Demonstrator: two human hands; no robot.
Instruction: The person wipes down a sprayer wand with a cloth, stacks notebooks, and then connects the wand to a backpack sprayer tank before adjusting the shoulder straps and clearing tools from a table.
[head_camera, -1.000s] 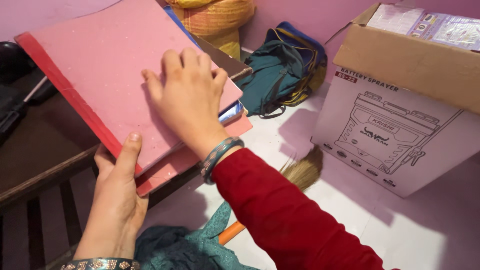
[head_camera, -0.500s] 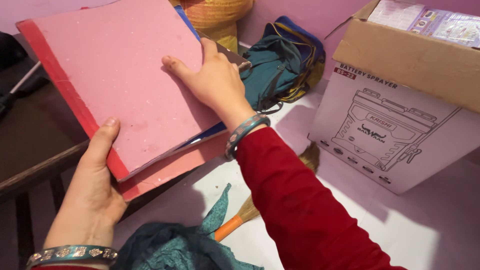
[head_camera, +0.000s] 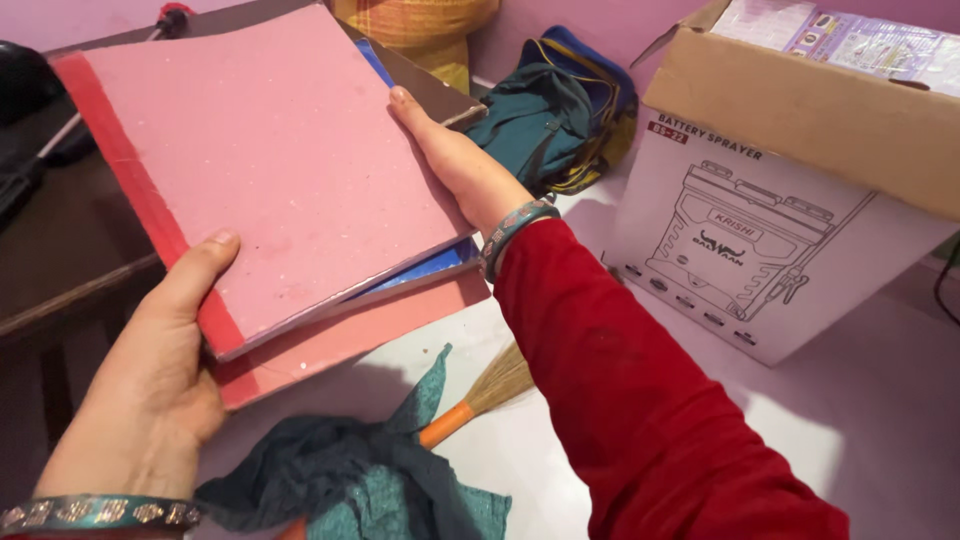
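Head view shows us looking down at a stack of flat books held between both hands. On top lies a pink book (head_camera: 270, 170) with a red spine strip along its left edge; under it we see the edge of a blue book (head_camera: 425, 272), and beneath that a second pink book (head_camera: 350, 335) sticking out at the lower right. Our left hand (head_camera: 150, 390) grips the stack at its lower left corner, thumb pressed on the red strip and fingers hidden below. Our right hand (head_camera: 455, 165), in a red sleeve (head_camera: 640, 400) with a bangle at the wrist, lies flat along the stack's right edge with the fingers stretched toward the far corner; we cannot tell whether its fingers curl underneath. The stack is tilted, its far end over a dark wooden table (head_camera: 70, 250). Below it on the pale floor lie a teal cloth (head_camera: 350, 480) and a broom (head_camera: 480, 395) with an orange handle. A white cardboard box (head_camera: 760, 240) stands to the right, and a teal bag (head_camera: 560, 115) sits behind the stack.
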